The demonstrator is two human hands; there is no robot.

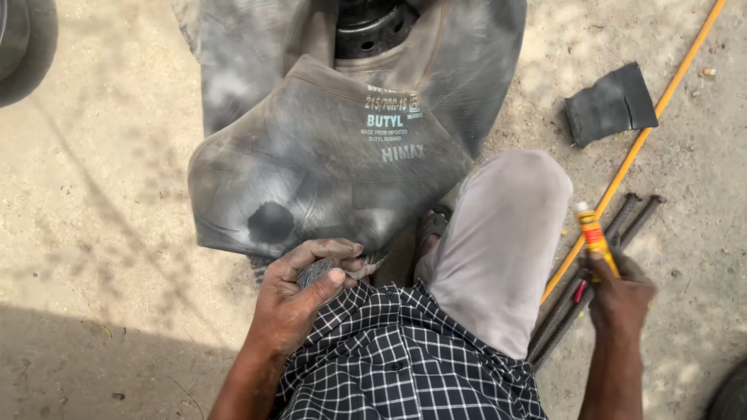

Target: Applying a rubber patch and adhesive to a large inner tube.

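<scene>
Rubber inner tube, grey and dusty, lies slumped over a wheel hub at twelve o'clock on the sandy ground. Left hand pins its near edge, fingers clamped on a small rough tool. Right hand, at three o'clock, grips a yellow tube beside two iron bars, a yellow hose and a rubber scrap. Grit could foul the scuffed dark spot, I judge. No containers show.

Bare, sandy concrete ground lies in hard sunlight, mottled with soft leaf shadows; a darker band of shade crosses its lower left. Small pebbles and grit are scattered about.
</scene>
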